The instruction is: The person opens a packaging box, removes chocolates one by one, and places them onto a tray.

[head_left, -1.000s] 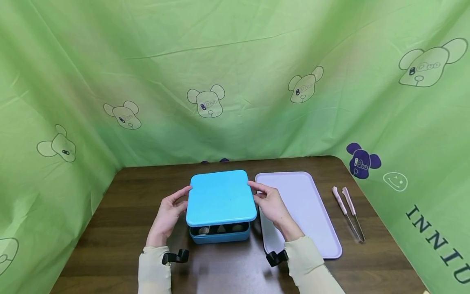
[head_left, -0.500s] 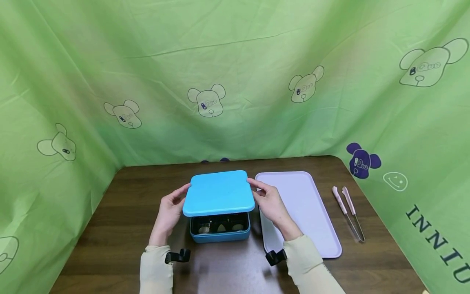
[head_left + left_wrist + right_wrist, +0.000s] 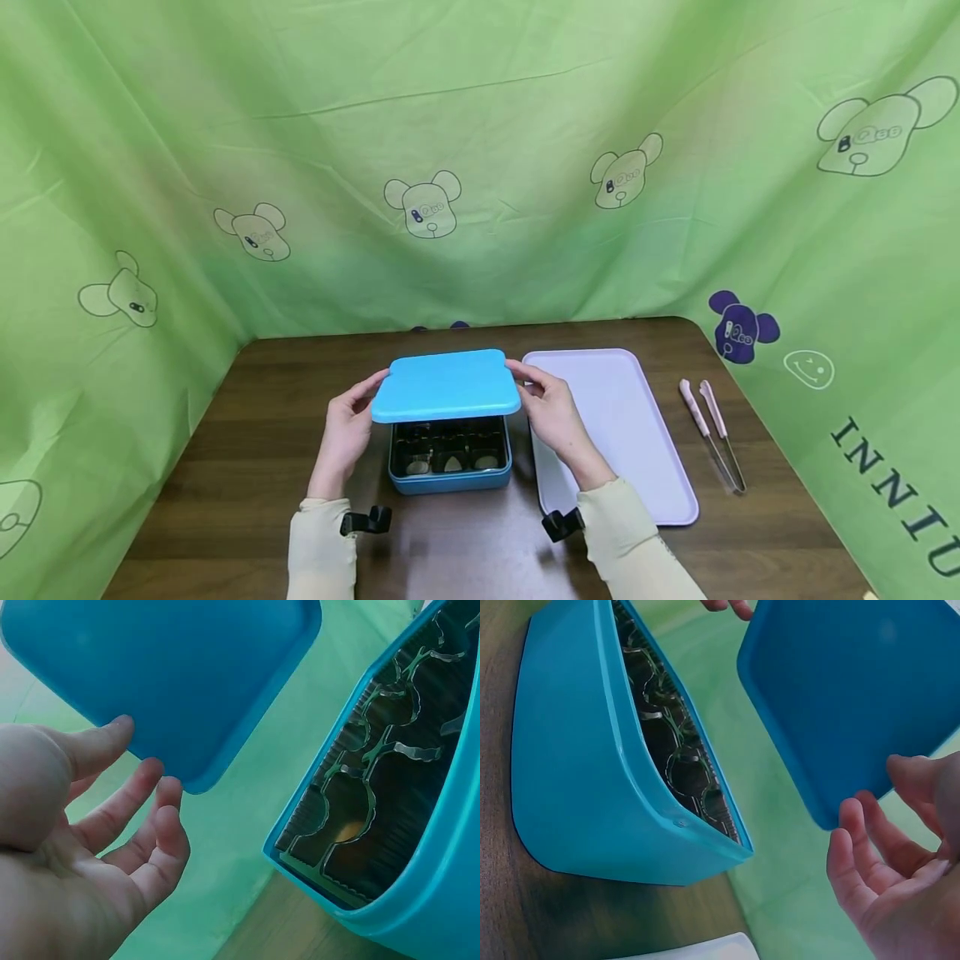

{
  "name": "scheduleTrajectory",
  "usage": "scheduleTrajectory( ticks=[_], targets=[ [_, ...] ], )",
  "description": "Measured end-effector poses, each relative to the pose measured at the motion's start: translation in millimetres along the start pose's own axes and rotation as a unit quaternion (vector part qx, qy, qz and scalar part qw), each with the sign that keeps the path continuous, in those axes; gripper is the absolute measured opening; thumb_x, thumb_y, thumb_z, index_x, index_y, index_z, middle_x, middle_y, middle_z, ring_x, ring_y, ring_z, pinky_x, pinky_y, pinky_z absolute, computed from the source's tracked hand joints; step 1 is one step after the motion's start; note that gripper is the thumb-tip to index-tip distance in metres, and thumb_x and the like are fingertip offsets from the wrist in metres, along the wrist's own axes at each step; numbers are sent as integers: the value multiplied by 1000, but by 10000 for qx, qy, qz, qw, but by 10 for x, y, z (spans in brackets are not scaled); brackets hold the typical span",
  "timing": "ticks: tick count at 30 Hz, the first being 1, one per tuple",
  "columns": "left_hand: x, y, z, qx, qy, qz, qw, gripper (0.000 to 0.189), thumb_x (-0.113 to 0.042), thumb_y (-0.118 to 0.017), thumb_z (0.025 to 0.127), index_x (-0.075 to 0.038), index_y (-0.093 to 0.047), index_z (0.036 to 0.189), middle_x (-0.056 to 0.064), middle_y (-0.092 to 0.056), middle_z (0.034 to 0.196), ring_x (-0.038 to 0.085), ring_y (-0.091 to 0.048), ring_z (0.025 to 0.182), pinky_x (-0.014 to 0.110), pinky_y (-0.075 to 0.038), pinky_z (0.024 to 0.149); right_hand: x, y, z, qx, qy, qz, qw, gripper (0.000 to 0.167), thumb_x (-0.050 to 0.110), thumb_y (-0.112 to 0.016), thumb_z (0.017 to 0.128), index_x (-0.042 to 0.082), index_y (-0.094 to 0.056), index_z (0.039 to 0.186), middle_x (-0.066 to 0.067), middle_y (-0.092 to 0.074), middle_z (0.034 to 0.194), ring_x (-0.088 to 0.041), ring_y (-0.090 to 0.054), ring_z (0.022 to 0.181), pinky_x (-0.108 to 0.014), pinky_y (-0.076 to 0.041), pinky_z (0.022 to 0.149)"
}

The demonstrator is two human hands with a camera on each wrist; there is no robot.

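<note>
A bright blue lid [image 3: 447,385] is raised over a blue box [image 3: 450,482], tilted with its near edge up. My left hand [image 3: 347,429] holds the lid's left side; in the left wrist view its thumb lies on the underside of the lid [image 3: 172,667]. The right hand [image 3: 553,417] grips the opposite side, its thumb likewise on the underside in the right wrist view. Inside the box sits a dark compartmented insert [image 3: 345,802]. Pale pieces [image 3: 452,464] show in its front row; their kind cannot be made out. The lid covers the back of the box.
Right of the box lies a lilac tray [image 3: 611,417]. Farther right are tongs [image 3: 714,435] with pink handles and metal ends. Everything rests on a dark wooden table [image 3: 255,450]. A green printed curtain [image 3: 480,275] hangs behind and at both sides.
Both hands have tipped the lid's near edge up and back, so more of the box's inside shows. The box, tray and tongs have stayed put.
</note>
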State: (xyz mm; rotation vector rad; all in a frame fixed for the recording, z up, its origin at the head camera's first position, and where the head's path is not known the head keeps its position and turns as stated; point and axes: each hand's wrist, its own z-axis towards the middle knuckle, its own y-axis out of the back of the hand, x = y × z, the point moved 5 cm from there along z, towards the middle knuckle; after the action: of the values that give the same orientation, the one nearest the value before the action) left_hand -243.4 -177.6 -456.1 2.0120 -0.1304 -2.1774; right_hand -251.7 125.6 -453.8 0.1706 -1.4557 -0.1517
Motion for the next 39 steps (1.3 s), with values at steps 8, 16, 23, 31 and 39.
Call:
scheduleTrajectory(
  ticks=[8, 16, 23, 31, 39],
  targets=[
    [-10, 12, 16, -135, -229, -39, 9996, 38, 0, -62, 99, -10, -67, 135, 16, -64, 132, 12, -62, 92, 23, -52, 74, 37, 7, 22, -116, 337, -40, 9994, 34, 7, -63, 99, 6, -67, 133, -17, -70, 117, -18, -61, 83, -20, -44, 62],
    [-15, -1, 19, -332, -371, 99, 9987, 36, 0, -60, 100, -9, -68, 134, 17, -66, 124, 34, -59, 95, 22, -49, 72, 60, 12, 19, -153, 436, -266, 9986, 33, 9, -64, 100, 7, -68, 132, -16, -70, 117, -31, -64, 94, -21, -48, 70],
    [-30, -5, 9, -456, -514, 96, 9976, 33, -4, -64, 98, -7, -70, 130, 13, -70, 120, 23, -62, 90, 22, -51, 72, 75, 23, -2, -243, 526, -343, 9977, 33, 8, -66, 98, 7, -68, 131, -15, -71, 113, -18, -59, 85, -23, -44, 64],
    [-44, -18, 13, -550, -601, 85, 9966, 28, -6, -65, 98, 1, -71, 125, 14, -72, 120, 13, -63, 87, 20, -52, 70, 63, 28, -17, -329, 513, -473, 9970, 32, 13, -67, 99, 11, -70, 130, -13, -72, 108, -19, -60, 88, -26, -45, 66],
    [-39, -3, 1, -562, -431, 251, 9972, 22, -12, -67, 99, 2, -75, 112, 21, -69, 101, 25, -62, 89, 21, -53, 73, 57, 39, -17, -542, 565, -567, 9953, 38, 19, -70, 97, 3, -67, 132, -15, -74, 105, -20, -65, 93, -26, -50, 77]
  ],
)
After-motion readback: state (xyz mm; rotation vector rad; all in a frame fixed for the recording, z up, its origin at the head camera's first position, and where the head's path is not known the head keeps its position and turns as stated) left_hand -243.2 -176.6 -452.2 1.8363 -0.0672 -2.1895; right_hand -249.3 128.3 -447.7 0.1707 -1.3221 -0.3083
